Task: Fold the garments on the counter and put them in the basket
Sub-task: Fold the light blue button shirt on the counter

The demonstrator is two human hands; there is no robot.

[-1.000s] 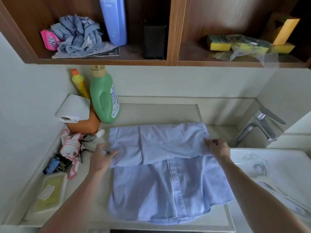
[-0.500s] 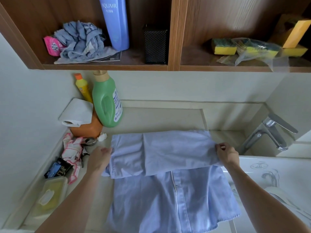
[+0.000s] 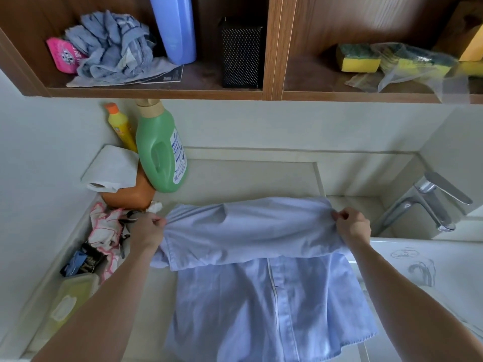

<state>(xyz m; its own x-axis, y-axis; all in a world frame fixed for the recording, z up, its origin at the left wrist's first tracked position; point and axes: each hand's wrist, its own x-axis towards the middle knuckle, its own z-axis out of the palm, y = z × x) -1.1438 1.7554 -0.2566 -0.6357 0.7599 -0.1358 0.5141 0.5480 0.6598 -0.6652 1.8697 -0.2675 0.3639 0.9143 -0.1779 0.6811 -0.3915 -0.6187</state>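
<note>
The person is folding a light blue shirt (image 3: pixel 264 296) on the counter (image 3: pixel 248 176). The shirt is lying flat w/ its button line facing up. Its far part is doubled over toward the person, making a thick band across the top.

The left hand (image 3: pixel 146 232) is pinching the left end of that band, fingers curled tight on the cloth. The right hand (image 3: pixel 352 227) is pinching the right end the same way, thumb & fingers closed on the edge. Both hands are pulling the ends apart, prob. so the band is coming out straight and smooth. The band is puffing up a bit in the middle, so it's likely being lifted for the next fold.

The shirt's right side is lying over the edge by the white sink (image 3: pixel 431 257), near the tap (image 3: pixel 428 205), so it could slip or get wet. The green bottle (image 3: pixel 159 152) & paper roll (image 3: pixel 112 168) are standing on the left, not touching the shirt.

No basket is showing. The folding looks abt halfway done.
</note>
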